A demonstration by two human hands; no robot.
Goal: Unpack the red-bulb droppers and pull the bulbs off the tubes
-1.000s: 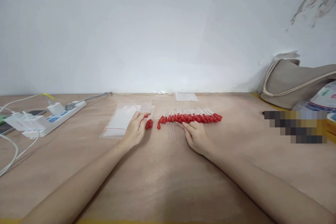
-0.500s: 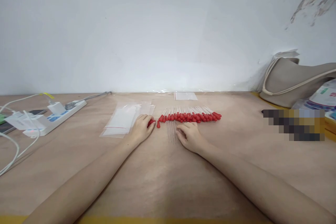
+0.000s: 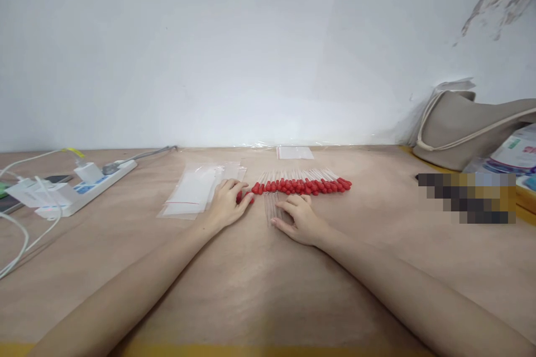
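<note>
Covers two red bulbs point(image 3: 239, 196) with left hand point(image 3: 228, 203), grip unclear; rests released right hand point(image 3: 300, 218) on a few glass tubes point(image 3: 270, 205), mid-frame.

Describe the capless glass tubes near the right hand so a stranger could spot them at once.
On the wooden table, a long row of red-capped droppers runs across the middle. Just in front of its left end, at the fingertips of the right hand, lie a few thin clear tubes. Unlike the row behind them, they carry no red caps.
</note>
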